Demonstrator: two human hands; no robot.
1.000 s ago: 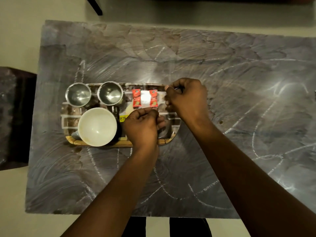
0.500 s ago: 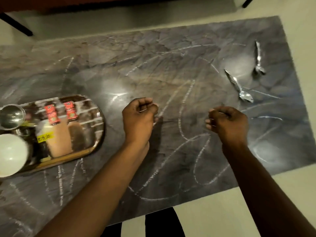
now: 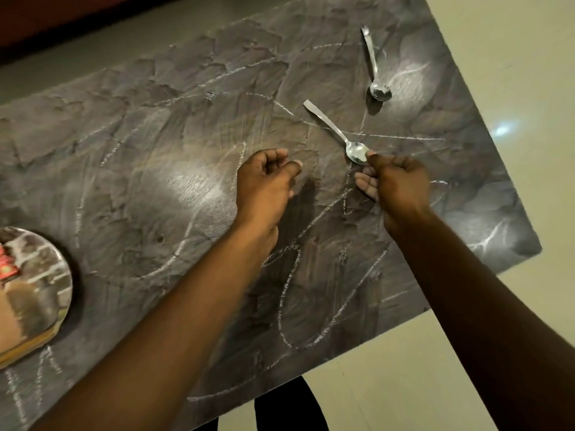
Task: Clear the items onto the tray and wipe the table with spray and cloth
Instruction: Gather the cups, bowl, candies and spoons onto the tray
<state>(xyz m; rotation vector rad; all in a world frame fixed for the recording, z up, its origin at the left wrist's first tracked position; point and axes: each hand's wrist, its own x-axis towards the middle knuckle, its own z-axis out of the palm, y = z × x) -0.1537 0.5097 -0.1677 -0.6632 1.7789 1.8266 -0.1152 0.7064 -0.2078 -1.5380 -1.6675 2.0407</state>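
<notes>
Peeking in at the far left edge, a reflective tray sits on the dark stone counter, with a red sachet lying in it. White chalky scribbles loop across the counter top. Near the middle, the left hand hovers just above the surface, fingers curled in toward the palm, holding nothing. Just right of it, the right hand reaches forward with curled fingers; one fingertip meets the bowl of the nearer spoon, though I cannot tell whether it has a grip. That spoon lies flat, its handle pointing away to the left. A second spoon lies well beyond it near the far right corner, beside the pale floor.
</notes>
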